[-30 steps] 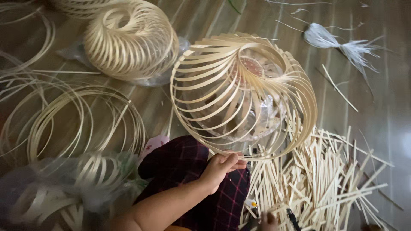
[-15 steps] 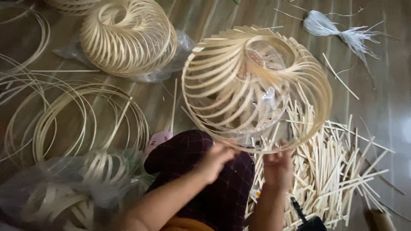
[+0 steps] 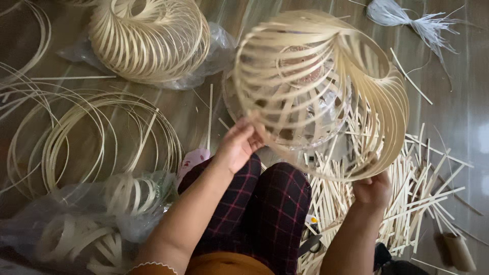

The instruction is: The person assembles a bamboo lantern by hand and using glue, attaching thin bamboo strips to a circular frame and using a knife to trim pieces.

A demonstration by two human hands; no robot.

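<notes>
I hold a round lampshade frame of bent pale bamboo strips [image 3: 326,86] above my lap. My left hand [image 3: 238,145] grips its lower left rim. My right hand [image 3: 373,188] holds its lower right edge from below. The frame is tilted, with its open centre facing me. My knees in dark plaid trousers [image 3: 265,203] are under it. A heap of short bamboo sticks [image 3: 417,193] lies on the floor at the right, partly hidden behind the frame.
A second woven bamboo frame [image 3: 147,38] sits on clear plastic at the upper left. Loose bamboo hoops [image 3: 97,137] lie on the wooden floor at left. A plastic bag of coiled strips [image 3: 86,224] is at lower left. A white fibre bundle [image 3: 402,15] lies top right.
My right hand has come up from the sticks and taken the frame's lower right edge. My left hand has shifted up onto the rim, and the frame has turned and risen.
</notes>
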